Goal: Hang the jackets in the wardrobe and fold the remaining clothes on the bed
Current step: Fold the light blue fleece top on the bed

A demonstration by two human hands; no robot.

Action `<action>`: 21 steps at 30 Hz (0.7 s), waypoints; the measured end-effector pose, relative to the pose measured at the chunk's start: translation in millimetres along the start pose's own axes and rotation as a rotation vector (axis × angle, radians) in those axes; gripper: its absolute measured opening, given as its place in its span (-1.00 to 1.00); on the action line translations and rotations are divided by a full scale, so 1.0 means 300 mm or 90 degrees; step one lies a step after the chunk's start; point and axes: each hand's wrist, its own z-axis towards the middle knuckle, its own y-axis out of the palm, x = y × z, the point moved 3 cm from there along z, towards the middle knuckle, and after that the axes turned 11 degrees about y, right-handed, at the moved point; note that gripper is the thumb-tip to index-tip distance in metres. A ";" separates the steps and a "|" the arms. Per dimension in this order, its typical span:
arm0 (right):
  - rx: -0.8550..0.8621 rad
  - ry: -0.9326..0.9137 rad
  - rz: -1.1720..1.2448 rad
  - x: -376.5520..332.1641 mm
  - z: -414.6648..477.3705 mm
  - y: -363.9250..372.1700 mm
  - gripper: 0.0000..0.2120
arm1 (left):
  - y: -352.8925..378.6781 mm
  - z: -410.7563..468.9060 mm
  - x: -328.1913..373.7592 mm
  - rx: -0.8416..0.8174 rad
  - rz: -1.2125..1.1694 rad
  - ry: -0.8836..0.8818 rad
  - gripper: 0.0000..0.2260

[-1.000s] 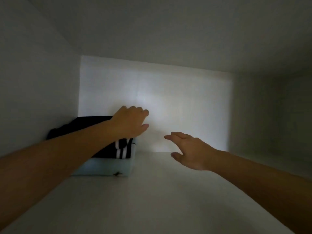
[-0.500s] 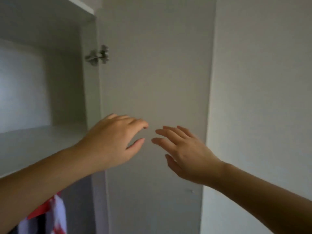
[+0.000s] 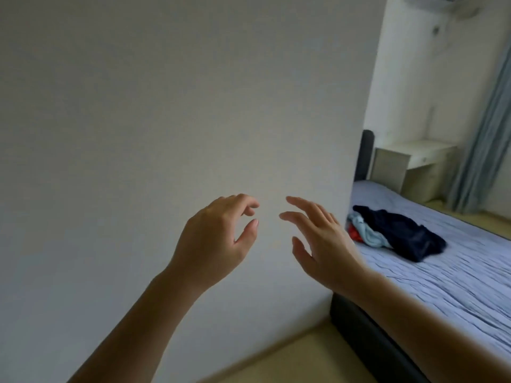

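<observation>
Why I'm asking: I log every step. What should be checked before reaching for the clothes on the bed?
1. The left hand is free: ok, loosely curled, holds nothing.
2. The right hand is free: ok, fingers relaxed, holds nothing.
3. The clothes pile lies on the bed: ok, crumpled, unfolded.
4. The way to the clothes pile is unblocked: ok, nothing shows between the right hand and it.
5. The clothes pile is within arm's reach: cannot tell.
6. A jacket is in the clothes pile: cannot tell, the garments are bunched together.
</observation>
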 end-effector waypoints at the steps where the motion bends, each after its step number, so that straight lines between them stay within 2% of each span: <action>1: 0.000 0.031 -0.015 0.108 0.002 0.007 -0.66 | 0.112 0.056 -0.007 -0.010 -0.036 0.007 -0.79; 4: -0.007 0.134 -0.057 0.442 -0.007 0.043 -0.65 | 0.456 0.226 -0.027 -0.040 -0.133 0.026 -0.85; 10: -0.062 0.410 -0.105 1.069 -0.061 0.095 -0.66 | 1.130 0.586 -0.002 -0.157 -0.294 0.040 -0.88; 16: -0.080 0.553 -0.155 1.528 -0.147 0.057 -0.63 | 1.680 0.844 0.160 -0.277 -0.388 0.093 -0.87; 21: -0.113 0.646 -0.146 1.961 -0.259 0.084 -0.60 | 2.153 0.964 0.310 -0.398 -0.404 0.088 -0.89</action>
